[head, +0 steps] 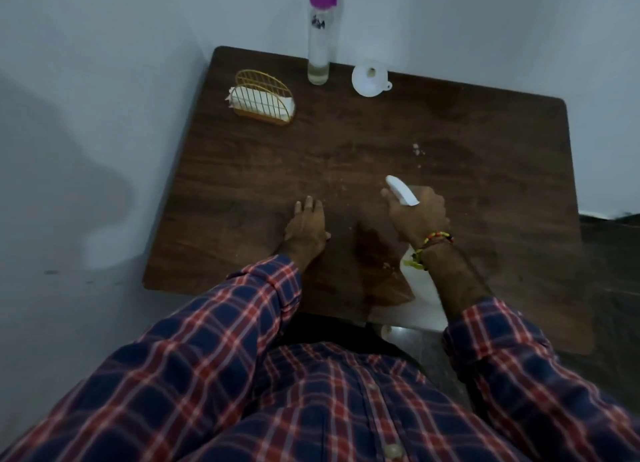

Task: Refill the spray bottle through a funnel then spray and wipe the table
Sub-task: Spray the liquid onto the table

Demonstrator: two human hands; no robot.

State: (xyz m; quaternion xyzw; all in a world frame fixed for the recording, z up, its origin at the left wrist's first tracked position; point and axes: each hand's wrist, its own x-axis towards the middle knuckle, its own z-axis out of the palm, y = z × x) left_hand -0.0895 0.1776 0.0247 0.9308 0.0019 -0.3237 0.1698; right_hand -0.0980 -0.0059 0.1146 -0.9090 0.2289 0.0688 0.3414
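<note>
My right hand [417, 215] is closed around a spray bottle [401, 191]; only its white spray head shows, pointing away from me over the dark wooden table [485, 184], and the body is hidden under my hand and forearm. My left hand [306, 227] lies flat on the table, palm down, fingers together, holding nothing. A white funnel [370, 80] rests on the table near the far edge. Left of the funnel stands a tall clear bottle [320, 45] with a purple cap, a little liquid at its bottom.
A gold wire holder [263, 97] with white napkins sits at the table's far left. Small white specks [418, 149] dot the wood beyond my right hand. A pale wall runs behind and to the left. The floor lies to the right.
</note>
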